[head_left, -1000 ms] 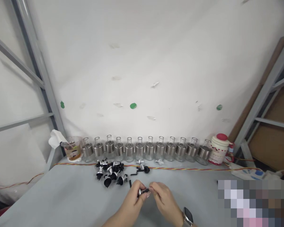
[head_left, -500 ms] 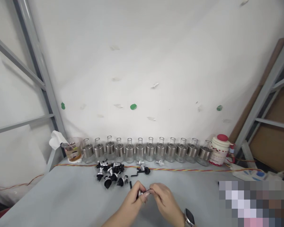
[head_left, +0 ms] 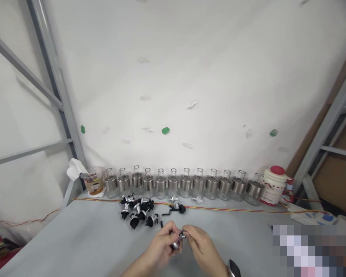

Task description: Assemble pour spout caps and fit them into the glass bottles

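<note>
Near the table's front, my left hand (head_left: pixel 165 239) is closed around a silver and black pourer stopper (head_left: pixel 175 245), partly hidden by the fingers. Close beside it, my right hand (head_left: pixel 201 243) pinches a small black piece (head_left: pixel 182 233) at the stopper's tip; whether the piece is joined to it I cannot tell. Beyond my left hand lies a pile of similar black and silver stoppers (head_left: pixel 135 220). Farther right are a loose stopper with a black base (head_left: pixel 181 209), a thin bent black piece (head_left: pixel 169 212) and a pale silver spout part (head_left: pixel 198 199).
A row of glass bottles with metal sleeves (head_left: pixel 173 181) stands along the wall. A cup of amber liquid (head_left: pixel 93 184) is at its left end, a cream jar with a red lid (head_left: pixel 273 186) at its right. A twisted red-yellow wire (head_left: pixel 219 209) crosses the grey table (head_left: pixel 83 238).
My left hand has turned the stopper, so its silver collar now shows lower down. The black piece at its tip has come into view by my right fingertips. The view has shifted slightly.
</note>
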The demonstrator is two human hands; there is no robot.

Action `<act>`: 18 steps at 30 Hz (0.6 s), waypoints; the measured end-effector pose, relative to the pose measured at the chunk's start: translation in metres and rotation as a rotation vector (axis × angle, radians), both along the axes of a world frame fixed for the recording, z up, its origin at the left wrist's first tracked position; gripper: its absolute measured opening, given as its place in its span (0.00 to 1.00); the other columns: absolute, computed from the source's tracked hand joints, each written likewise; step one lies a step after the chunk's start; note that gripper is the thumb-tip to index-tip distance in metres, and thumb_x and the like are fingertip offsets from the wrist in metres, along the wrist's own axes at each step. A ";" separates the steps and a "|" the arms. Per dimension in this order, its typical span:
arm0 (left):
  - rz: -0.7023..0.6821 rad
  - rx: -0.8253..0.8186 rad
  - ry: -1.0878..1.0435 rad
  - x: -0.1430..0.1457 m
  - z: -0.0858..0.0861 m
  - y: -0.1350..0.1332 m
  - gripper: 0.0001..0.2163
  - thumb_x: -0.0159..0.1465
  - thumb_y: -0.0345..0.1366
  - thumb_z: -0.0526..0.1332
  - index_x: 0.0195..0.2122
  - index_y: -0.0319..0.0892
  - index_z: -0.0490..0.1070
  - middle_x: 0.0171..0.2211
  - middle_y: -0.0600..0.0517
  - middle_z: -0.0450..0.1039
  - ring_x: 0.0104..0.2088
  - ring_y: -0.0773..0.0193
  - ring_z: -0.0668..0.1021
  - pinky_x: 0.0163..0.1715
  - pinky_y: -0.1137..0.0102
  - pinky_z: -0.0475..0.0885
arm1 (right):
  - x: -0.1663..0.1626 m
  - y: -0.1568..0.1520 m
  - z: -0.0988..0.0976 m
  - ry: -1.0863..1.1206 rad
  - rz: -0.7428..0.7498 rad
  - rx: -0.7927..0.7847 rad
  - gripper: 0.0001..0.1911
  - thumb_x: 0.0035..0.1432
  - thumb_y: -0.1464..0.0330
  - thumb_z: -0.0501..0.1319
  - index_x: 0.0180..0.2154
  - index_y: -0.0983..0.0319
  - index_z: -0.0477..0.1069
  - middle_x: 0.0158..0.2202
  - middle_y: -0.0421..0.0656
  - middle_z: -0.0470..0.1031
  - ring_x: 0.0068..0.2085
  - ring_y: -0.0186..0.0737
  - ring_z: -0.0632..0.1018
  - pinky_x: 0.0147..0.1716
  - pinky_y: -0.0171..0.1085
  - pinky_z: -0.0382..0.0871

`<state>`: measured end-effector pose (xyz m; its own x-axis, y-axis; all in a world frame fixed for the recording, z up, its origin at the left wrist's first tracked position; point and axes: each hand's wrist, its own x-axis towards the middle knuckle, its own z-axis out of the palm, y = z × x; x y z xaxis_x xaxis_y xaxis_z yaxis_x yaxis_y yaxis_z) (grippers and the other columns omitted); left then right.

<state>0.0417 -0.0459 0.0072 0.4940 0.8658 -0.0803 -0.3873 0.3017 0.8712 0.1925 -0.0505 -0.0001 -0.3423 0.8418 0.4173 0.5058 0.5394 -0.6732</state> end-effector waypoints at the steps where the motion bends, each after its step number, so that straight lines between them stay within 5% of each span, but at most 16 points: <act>1: -0.001 -0.002 -0.011 0.000 -0.001 0.001 0.17 0.47 0.46 0.64 0.24 0.42 0.56 0.17 0.57 0.63 0.18 0.72 0.66 0.19 0.74 0.45 | -0.001 0.000 0.001 0.033 -0.001 -0.030 0.14 0.61 0.64 0.45 0.28 0.60 0.63 0.24 0.39 0.66 0.28 0.36 0.68 0.30 0.33 0.59; 5: 0.041 0.002 -0.019 -0.002 -0.003 0.002 0.17 0.48 0.45 0.64 0.23 0.42 0.56 0.18 0.58 0.64 0.20 0.72 0.66 0.21 0.75 0.50 | -0.004 0.004 0.000 0.240 0.002 -0.313 0.20 0.59 0.55 0.46 0.22 0.60 0.59 0.17 0.35 0.59 0.21 0.31 0.65 0.22 0.30 0.58; 10: 0.051 0.037 0.038 0.000 -0.007 0.003 0.18 0.48 0.48 0.63 0.23 0.42 0.56 0.18 0.59 0.63 0.19 0.72 0.65 0.21 0.75 0.51 | -0.006 0.011 -0.001 0.547 0.248 -0.820 0.24 0.49 0.45 0.51 0.28 0.61 0.60 0.14 0.32 0.60 0.12 0.27 0.61 0.10 0.28 0.51; 18: 0.078 0.110 0.172 0.004 -0.038 0.012 0.19 0.51 0.53 0.58 0.26 0.43 0.54 0.17 0.61 0.60 0.17 0.74 0.62 0.19 0.76 0.51 | -0.003 0.006 -0.004 0.895 0.358 -1.006 0.18 0.46 0.55 0.63 0.27 0.62 0.62 0.14 0.31 0.59 0.14 0.23 0.57 0.12 0.25 0.47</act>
<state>0.0455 -0.0338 -0.0304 0.4121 0.9091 -0.0605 -0.2485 0.1761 0.9525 0.1892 -0.0446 -0.0040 -0.5414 0.8324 -0.1185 -0.3590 -0.3563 -0.8627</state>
